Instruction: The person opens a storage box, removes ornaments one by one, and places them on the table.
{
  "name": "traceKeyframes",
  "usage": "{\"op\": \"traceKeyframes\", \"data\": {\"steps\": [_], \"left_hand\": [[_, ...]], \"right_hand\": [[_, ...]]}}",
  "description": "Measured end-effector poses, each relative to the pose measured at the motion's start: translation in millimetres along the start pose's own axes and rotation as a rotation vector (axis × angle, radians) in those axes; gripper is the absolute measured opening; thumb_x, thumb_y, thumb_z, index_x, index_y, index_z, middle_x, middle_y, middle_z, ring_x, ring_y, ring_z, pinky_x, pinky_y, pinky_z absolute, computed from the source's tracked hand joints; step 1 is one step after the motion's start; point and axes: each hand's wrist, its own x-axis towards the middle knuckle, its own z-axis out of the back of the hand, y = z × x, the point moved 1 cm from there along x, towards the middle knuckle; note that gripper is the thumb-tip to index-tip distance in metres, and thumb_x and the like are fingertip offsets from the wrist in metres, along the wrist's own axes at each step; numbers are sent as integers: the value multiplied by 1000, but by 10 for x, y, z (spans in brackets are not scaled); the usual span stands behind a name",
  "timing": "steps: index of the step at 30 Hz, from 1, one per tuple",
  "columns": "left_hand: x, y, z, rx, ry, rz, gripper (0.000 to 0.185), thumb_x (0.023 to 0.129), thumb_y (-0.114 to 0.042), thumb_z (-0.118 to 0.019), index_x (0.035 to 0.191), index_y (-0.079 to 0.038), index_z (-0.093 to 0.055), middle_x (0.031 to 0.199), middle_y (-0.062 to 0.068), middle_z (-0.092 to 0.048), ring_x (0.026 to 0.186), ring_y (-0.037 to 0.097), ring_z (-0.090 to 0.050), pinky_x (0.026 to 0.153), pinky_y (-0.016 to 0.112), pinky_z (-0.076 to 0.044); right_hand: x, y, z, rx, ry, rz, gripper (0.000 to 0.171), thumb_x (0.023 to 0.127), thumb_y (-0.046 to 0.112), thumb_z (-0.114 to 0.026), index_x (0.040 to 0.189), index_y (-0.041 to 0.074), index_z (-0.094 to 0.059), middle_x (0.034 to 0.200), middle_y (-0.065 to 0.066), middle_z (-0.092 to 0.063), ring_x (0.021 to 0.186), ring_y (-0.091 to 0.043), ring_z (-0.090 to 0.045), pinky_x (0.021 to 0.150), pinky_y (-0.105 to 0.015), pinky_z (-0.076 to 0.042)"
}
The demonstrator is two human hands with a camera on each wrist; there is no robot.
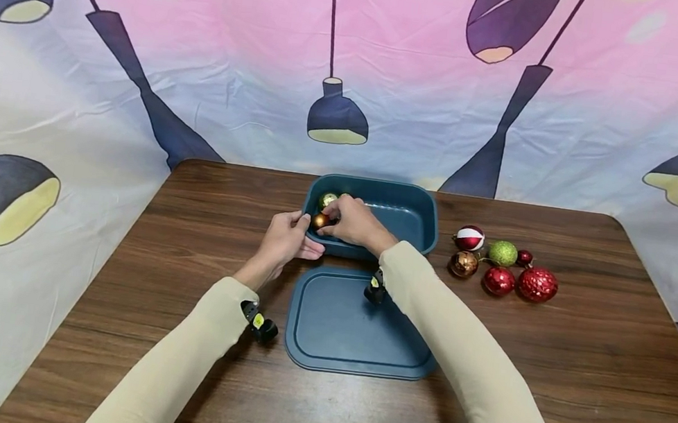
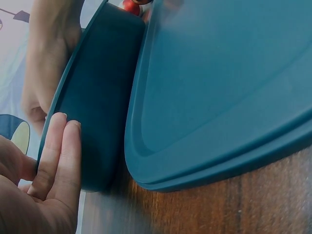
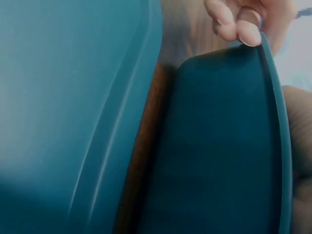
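Copper bauble [image 1: 320,221] between right fingers [image 1: 329,228], inside tub [image 1: 413,221].

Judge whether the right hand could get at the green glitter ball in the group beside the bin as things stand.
Probably yes: the green glitter ball lies in the open on the table, nothing over it, right of the bin. The right hand is at the bin now.

Right hand [image 1: 355,222] pinches a copper bauble [image 1: 320,221] over the teal box [image 1: 414,216] — left hand [image 1: 285,239] steadies its corner.
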Motion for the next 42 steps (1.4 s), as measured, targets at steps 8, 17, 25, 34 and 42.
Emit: {"op": "traceKeyframes", "data": {"steps": [8,17,25,34,42], "left_hand": [[7,6,10,8,3,-25,53,112,-25,-39,159,-3,-28,77,14,-73,64,17,-73,68,31,-64],[2,4,6,12,2,-11,52,112,-25,-39,160,-5,-28,77,15,-73,65,19,-74,69,32,-65],[0,-6,7,36,-16,-7,57,112,-26,-40,161,-3,-22,78,16,-73,70,24,-75,73,37,-65],[-1,-6,7,36,-12,-13,53,112,-25,-39,160,-5,-28,78,16,-73,73,27,-76,73,36,-64],[-19,-13,-1,25,-11,-23,52,112,-25,-39,160,-5,-28,75,15,-73,68,23,-75,70,35,-65]], "right_hand": [[50,35,-51,-36,7,59,23,91,15,-79,111,2,-77,98,-7,-76,92,-19,-69,88,-34,-57],[-12,10,32,11,8,21,27,91,15,-79,114,2,-75,102,-7,-75,92,-18,-69,85,-31,-60],[-127,-14,247,66,-15,-19,34,91,18,-79,120,3,-73,109,-9,-72,95,-19,-68,83,-32,-60],[-281,-46,552,79,-44,-17,37,93,19,-77,124,1,-71,115,-11,-72,97,-22,-69,85,-35,-60],[-482,-78,834,111,-82,-17,36,92,16,-77,123,-2,-70,115,-15,-71,99,-26,-70,88,-39,-60]]}}
